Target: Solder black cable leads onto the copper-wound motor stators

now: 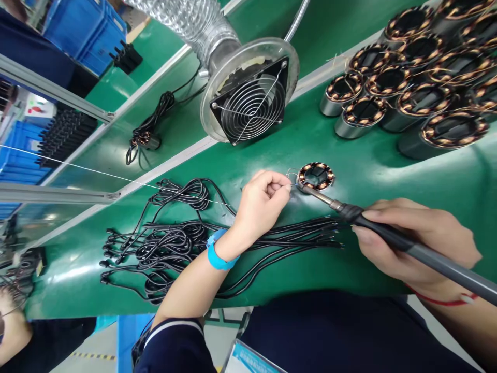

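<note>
A motor stator (333, 178) with copper windings around its ring lies on the green bench. The fingertips of my left hand (264, 199) pinch a thin wire (294, 185) at the stator's left edge. My right hand (419, 241) is wrapped around a soldering iron (392, 235), its metal tip reaching the stator's lower left rim by the wire. Whether tip and wire touch is too small to tell. Below my left hand, black power cables (174, 243) lie in coils, their stripped ends pointing right.
Many more stators (361, 116) stand in rows at the back right. Over the bench hangs a fume extractor fan (254, 106) on a foil duct (194, 26). A stator with a black cable (145, 140) sits behind the rail. At far left, another person's hand (13, 324) shows.
</note>
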A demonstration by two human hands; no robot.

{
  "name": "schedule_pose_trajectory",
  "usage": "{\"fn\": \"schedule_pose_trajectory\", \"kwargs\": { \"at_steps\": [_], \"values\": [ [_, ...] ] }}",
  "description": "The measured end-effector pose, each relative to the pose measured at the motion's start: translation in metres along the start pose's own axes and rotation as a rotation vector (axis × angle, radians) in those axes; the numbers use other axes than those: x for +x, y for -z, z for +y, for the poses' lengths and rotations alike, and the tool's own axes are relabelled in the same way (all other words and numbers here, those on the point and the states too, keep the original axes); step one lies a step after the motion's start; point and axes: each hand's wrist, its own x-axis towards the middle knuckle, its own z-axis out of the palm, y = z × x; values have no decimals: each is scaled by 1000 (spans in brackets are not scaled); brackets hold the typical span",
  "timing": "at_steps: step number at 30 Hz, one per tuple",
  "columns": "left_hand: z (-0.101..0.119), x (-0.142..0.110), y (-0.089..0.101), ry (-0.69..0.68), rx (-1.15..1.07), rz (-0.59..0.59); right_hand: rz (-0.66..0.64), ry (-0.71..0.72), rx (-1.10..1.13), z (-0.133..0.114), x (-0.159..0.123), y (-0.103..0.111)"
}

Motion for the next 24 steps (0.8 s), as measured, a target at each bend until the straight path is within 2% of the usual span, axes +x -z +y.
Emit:
{"fn": "schedule_pose_trajectory", "kwargs": {
  "at_steps": [13,19,24],
  "values": [
    [0,1,0,25,2,14,-32,-8,-53,1,-4,-1],
    [0,1,0,19,2,5,8,-39,-38,1,-7,-1],
    [1,1,-1,12,-2,9,-21,6,-30,2,-4,0]
  ]
}}
